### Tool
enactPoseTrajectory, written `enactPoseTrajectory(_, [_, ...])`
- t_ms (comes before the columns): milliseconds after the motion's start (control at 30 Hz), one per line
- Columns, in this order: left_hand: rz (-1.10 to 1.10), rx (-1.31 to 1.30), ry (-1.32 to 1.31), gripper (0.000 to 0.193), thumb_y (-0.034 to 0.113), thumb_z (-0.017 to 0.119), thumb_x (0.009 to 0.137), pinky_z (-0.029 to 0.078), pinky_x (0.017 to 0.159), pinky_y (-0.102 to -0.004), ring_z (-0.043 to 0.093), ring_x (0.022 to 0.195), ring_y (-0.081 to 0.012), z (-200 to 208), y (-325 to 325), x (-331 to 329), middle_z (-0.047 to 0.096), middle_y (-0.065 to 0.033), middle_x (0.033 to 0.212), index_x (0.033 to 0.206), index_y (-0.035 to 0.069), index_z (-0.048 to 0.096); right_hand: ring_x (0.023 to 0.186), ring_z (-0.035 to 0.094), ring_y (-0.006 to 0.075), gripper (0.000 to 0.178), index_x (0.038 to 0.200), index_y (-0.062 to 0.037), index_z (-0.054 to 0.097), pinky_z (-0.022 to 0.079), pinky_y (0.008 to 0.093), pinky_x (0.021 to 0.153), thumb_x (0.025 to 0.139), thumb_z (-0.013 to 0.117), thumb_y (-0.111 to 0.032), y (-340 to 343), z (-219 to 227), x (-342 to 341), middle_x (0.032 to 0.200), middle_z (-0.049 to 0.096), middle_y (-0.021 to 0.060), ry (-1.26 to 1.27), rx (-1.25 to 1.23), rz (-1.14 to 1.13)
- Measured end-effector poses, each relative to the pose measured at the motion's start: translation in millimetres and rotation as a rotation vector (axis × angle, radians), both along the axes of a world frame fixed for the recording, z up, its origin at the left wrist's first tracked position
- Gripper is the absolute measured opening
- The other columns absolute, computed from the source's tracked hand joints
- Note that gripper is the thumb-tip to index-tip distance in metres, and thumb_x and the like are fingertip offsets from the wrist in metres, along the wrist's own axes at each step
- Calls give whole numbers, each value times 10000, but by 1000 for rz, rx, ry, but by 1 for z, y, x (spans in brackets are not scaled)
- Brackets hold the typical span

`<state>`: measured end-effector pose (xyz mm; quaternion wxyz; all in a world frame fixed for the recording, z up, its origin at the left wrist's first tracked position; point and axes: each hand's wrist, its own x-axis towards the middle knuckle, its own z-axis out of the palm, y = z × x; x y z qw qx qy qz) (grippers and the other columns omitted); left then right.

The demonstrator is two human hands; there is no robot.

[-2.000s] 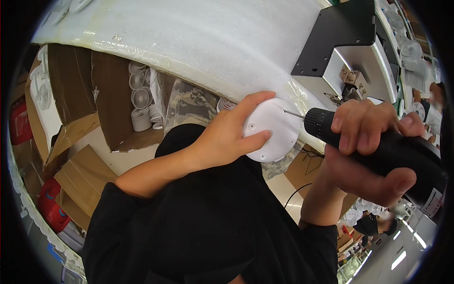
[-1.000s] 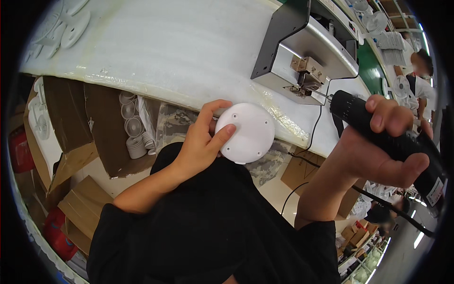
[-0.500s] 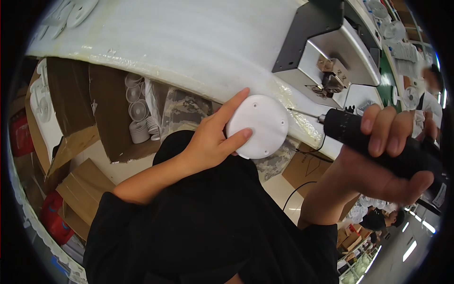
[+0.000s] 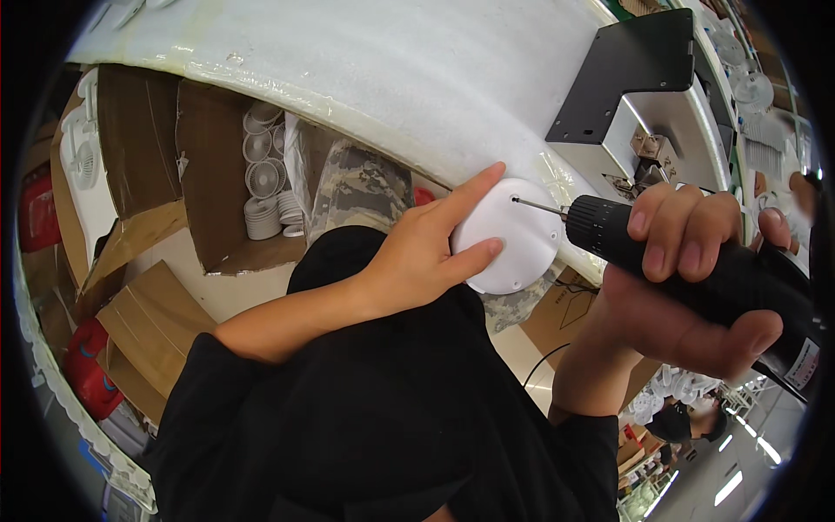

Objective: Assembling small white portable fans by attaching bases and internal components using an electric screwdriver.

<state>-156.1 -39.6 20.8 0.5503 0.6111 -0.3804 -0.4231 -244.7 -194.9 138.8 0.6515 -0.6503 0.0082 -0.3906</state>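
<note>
My left hand grips a round white plastic disc, thumb and index finger lying across its face. Several small screw holes sit near the disc's edge. A black electric screwdriver is wrapped in the fingers of my right hand. Its thin metal bit meets the upper hole of the disc; whether a screw is in that hole cannot be made out. The disc is held at the near edge of the white worktable, above my lap.
Beyond my right hand stands a metal machine with a black panel on the white worktable. At the left, an open cardboard box holds white round fan parts. Other people sit at the far right.
The screwdriver has moved left, and its bit, earlier apart from the disc, now reaches the upper hole. My left hand and the disc have shifted slightly right in the picture.
</note>
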Motion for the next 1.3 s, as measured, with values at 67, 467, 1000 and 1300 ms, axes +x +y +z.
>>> enactPoseTrajectory(67, [-8,14,8,628,203,610,888,484,694,-293,592,729,-232,3,0,0,626,-207,1168,1451,59,373,582,492,92,586,1268,-139,489,429,313,628,858,488,-557,0,0,2,758,521,-10,10,-1,2])
enactPoseTrajectory(467, [-81,126,73,641,171,628,872,468,652,-305,567,691,-225,19,-7,3,654,-163,1001,1456,85,375,573,470,91,624,1269,-127,484,422,299,619,859,514,-596,-4,6,15,736,502,-13,134,-180,172])
enactPoseTrajectory(1000, [-13,-33,-14,842,153,731,793,484,738,-305,601,854,-229,5,-11,-8,619,-181,1101,1502,128,277,570,481,116,745,1365,-70,388,436,310,598,874,496,-619,0,-1,12,732,518,14,150,-313,102])
enactPoseTrajectory(1300, [-33,-8,85,930,86,751,749,499,814,-316,594,1012,-258,3,-10,-1,568,-214,1212,1514,137,225,593,499,111,774,1377,-49,383,453,323,647,863,487,-618,-6,4,7,758,535,13,-6,-155,15])
